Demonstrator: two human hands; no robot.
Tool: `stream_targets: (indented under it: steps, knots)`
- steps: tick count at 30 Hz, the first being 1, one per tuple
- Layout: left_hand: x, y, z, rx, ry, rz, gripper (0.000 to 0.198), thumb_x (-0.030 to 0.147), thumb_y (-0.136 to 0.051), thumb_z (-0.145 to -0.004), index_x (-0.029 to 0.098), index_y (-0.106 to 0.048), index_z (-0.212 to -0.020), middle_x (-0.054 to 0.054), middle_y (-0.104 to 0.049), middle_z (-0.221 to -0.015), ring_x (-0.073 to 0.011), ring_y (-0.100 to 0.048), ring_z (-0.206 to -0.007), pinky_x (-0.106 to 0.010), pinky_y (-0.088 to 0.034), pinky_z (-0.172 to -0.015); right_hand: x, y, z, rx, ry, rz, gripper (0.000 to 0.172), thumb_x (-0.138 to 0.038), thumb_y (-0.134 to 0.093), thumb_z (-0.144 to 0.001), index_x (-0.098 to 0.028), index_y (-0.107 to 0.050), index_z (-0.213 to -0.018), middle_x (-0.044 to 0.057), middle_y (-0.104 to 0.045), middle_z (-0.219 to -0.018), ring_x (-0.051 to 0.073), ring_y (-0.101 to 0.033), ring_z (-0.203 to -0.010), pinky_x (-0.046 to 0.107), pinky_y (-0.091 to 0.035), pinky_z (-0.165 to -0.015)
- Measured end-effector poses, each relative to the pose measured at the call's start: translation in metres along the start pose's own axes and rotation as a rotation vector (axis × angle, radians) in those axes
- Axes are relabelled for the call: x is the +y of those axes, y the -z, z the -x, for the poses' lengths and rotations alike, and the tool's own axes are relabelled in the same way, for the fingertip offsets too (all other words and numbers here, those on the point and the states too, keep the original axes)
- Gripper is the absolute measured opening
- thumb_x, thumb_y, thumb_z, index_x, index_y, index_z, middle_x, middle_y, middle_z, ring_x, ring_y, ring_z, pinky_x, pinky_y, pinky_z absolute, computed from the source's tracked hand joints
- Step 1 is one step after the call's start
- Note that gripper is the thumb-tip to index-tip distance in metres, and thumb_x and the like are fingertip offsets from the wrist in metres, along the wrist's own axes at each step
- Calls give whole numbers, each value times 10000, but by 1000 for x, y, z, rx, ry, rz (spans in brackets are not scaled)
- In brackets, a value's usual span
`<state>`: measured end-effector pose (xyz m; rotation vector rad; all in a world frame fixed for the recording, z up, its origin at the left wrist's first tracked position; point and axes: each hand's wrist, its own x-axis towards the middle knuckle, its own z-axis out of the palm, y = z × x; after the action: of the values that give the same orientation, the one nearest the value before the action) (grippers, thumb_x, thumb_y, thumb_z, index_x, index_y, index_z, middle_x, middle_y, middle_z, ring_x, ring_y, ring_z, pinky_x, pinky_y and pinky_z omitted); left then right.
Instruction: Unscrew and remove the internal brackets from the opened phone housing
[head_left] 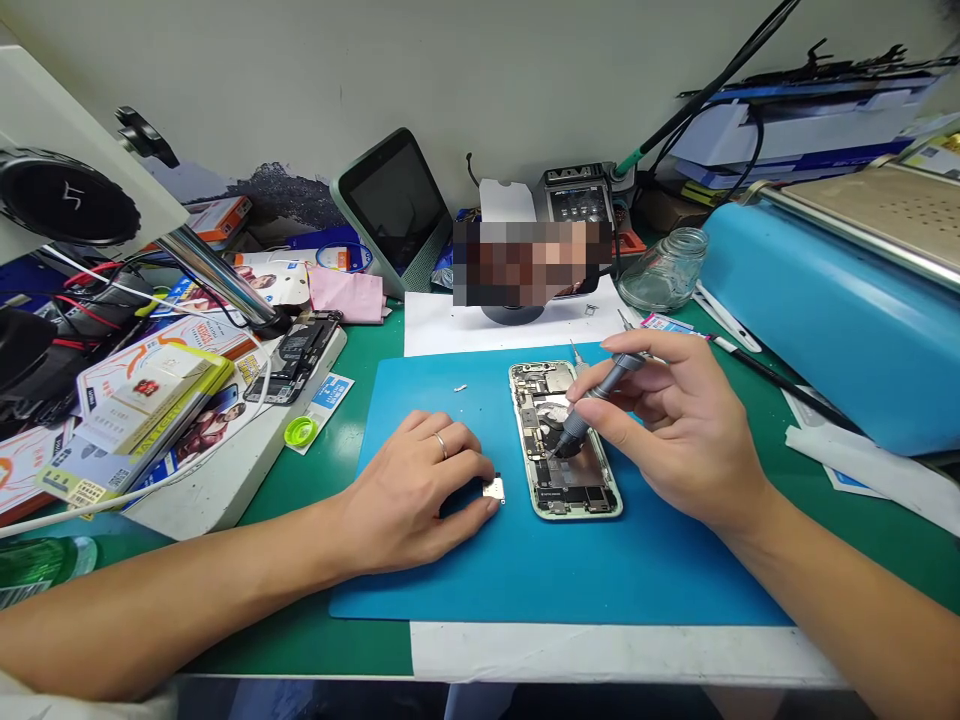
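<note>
An opened smartphone (574, 475) lies on the blue mat (450, 590), its circuit board and battery bare. My right hand (675, 430) is closed around a grey screwdriver (616, 378), which slants down with its tip over the middle of the phone. To the left of the phone, my left hand (427, 490) rests on the mat, thumb and index finger pinching a small silvery metal plate (493, 489). A tiny white part (460, 388) lies farther back on the mat. Behind the phone, a second thin tool (576, 352) is partly hidden by my right hand.
On the left are a microscope stand (217, 270), stacked boxes (142, 400) and another opened phone (296, 355). A screen device (394, 205) and a glass jar (665, 270) stand at the back. A blue machine (810, 320) fills the right side.
</note>
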<state>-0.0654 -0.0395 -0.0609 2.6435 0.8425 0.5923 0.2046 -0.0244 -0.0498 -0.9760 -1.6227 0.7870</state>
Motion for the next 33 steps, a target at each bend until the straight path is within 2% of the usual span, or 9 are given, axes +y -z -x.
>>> stream_targets:
  steps: [9, 15, 20, 24, 28, 33]
  knots:
    - [0, 2, 0, 117, -27, 32, 182, 193, -544, -1091, 169, -695, -994, -33, -705, -912, -179, -555, -783, -385, -375, -765, 1, 1, 1, -10, 13, -16, 371, -160, -773, -918, -305, -579, -1199, -25, -758, -923, 142, -757, -825, 238, -655, -707]
    - [-1, 1, 0, 87, 8, 34, 177, 203, -552, -1087, 181, -689, -979, -30, -698, -924, -181, -554, -792, -385, -381, -779, 1, 1, 1, -10, 2, -17, 355, -200, -783, -921, -299, -579, -1194, -12, -762, -922, 160, -758, -816, 271, -667, -709]
    - [-1, 0, 0, 72, 36, 32, 146, 204, -550, -1086, 184, -690, -1052, -40, -703, -972, -195, -565, -828, -392, -382, -795, 0, 1, 1, -15, 6, -25, 353, -213, -785, -923, -302, -577, -1193, -13, -759, -923, 157, -755, -814, 272, -669, -710]
    - [0, 1, 0, 26, 47, 38, 144, 277, -619, -1031, 175, -692, -1102, -64, -697, -1019, -216, -566, -844, -410, -388, -802, 1, 1, 1, -13, 2, -23, 347, -210, -783, -925, -302, -577, -1189, -12, -759, -920, 161, -756, -818, 278, -672, -715]
    - [2, 3, 1, 4, 50, 36, 177, 279, -652, -988, 165, -702, -1113, -82, -683, -1058, -237, -556, -884, -423, -387, -805, 1, 2, 2, -22, 10, -31, 363, -176, -772, -926, -310, -577, -1201, -23, -753, -925, 142, -751, -826, 247, -663, -726]
    - [2, 3, 0, 9, 41, 35, 151, 256, -625, -1019, 172, -710, -1112, -82, -674, -1074, -237, -543, -907, -423, -376, -805, -1, 1, 0, -16, 6, -18, 355, -186, -777, -924, -304, -579, -1194, -14, -756, -919, 158, -754, -815, 272, -666, -710]
